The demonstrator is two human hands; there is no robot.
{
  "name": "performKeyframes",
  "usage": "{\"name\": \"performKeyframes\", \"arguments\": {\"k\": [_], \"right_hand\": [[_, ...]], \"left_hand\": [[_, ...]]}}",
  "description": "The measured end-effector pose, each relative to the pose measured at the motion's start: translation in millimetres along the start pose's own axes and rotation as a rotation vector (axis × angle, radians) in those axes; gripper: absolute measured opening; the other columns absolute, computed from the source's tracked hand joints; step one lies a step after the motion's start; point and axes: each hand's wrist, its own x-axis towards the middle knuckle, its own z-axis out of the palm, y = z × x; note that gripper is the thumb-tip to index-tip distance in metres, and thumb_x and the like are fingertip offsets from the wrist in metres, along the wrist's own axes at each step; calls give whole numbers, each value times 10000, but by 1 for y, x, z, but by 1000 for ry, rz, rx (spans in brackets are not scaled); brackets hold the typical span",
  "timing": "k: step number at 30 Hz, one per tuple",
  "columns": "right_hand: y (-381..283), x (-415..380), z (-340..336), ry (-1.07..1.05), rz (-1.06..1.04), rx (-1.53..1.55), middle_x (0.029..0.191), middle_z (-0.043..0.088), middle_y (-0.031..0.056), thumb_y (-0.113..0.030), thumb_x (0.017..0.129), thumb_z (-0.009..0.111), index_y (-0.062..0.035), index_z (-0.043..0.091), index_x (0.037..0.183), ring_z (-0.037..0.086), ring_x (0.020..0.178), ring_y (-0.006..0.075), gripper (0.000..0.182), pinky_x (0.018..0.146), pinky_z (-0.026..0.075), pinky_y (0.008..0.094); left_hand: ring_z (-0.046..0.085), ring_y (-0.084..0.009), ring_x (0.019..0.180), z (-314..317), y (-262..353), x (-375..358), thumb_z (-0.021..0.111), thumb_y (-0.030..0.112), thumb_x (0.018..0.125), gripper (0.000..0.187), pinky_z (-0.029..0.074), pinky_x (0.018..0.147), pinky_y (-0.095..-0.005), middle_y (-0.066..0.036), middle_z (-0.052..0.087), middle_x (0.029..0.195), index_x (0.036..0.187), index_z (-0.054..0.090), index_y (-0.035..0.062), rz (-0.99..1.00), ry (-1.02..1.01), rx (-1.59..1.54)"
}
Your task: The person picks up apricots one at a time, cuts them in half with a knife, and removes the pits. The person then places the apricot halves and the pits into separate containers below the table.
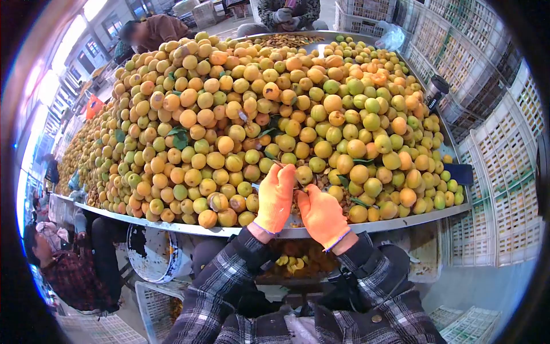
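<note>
A large heap of yellow-orange and green apricots (197, 117) covers the metal table (309, 231). At the table's front edge, both my hands wear orange gloves and are close together. My left hand (275, 198) has its fingers closed and pointing up. My right hand (322, 217) is just beside it, thumb and fingers pinched together. Something small and dark shows between the fingertips, too hidden to name. Around the hands lie loose apricots and small brown bits. Green leaves (179, 137) are scattered in the heap.
White plastic crates (501, 189) stack along the right side. A dark-lidded bottle (437, 92) and a dark flat object (458, 174) are at the right edge. Below left stands a white bucket (153, 252). Split fruit (291, 264) lies under the table edge. Other people sit left and behind.
</note>
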Motion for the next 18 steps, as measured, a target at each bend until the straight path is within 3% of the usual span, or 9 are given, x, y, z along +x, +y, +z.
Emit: {"name": "performKeyframes", "arguments": {"k": [4,6,10,12,13,15,16,18], "right_hand": [[2,-2,4,-50,18,222,747,631,276,-310,1004,498,30,601,873,625,754,475,379,635,472,530],[3,-4,6,-76,-20,417,665,577,236,-236,1002,472,30,610,958,548,619,425,303,578,465,465],[-8,-9,-3,-192,184,603,647,550,217,-201,1005,462,25,616,949,505,561,397,279,537,436,444],[-10,-12,-5,-274,395,716,767,623,281,-280,1008,486,29,607,865,606,748,460,362,618,441,502],[-6,-13,-3,-276,398,717,767,623,281,-280,1008,486,29,607,865,606,748,460,362,618,441,502],[1,-9,-1,-43,-12,318,727,629,259,-301,1002,512,7,597,856,627,703,442,352,584,464,504],[0,-7,-5,-40,-17,317,727,629,259,-301,1002,512,7,597,856,627,703,442,352,584,464,504],[-4,-6,-16,33,-42,-15,688,627,238,-329,988,546,-17,585,860,636,678,446,339,562,487,523]], "left_hand": [[483,-94,723,-4,2,-1,557,260,984,240,449,638,-294,-22,559,798,985,586,22,47,15,193],[507,-121,669,-6,-6,0,562,255,967,246,453,604,-314,-63,571,735,993,583,11,309,0,284],[549,-175,645,-4,-3,-1,555,239,958,235,466,617,-342,-86,596,716,997,586,9,128,6,133],[593,-205,661,-6,5,-4,563,232,947,233,482,633,-344,-115,623,734,1013,593,11,194,-40,258],[593,-205,661,-5,10,-6,563,232,947,233,482,633,-344,-115,623,734,1013,593,11,190,-40,259],[618,-197,660,-3,18,-6,627,238,912,254,499,637,-326,-110,643,735,1019,606,9,148,-17,300],[618,-197,660,-3,20,-5,627,238,912,254,499,637,-326,-110,643,735,1019,606,9,154,-17,299],[632,-187,651,-1,23,-5,695,245,862,295,513,638,-309,-104,654,727,1007,619,1,318,9,395]]}}
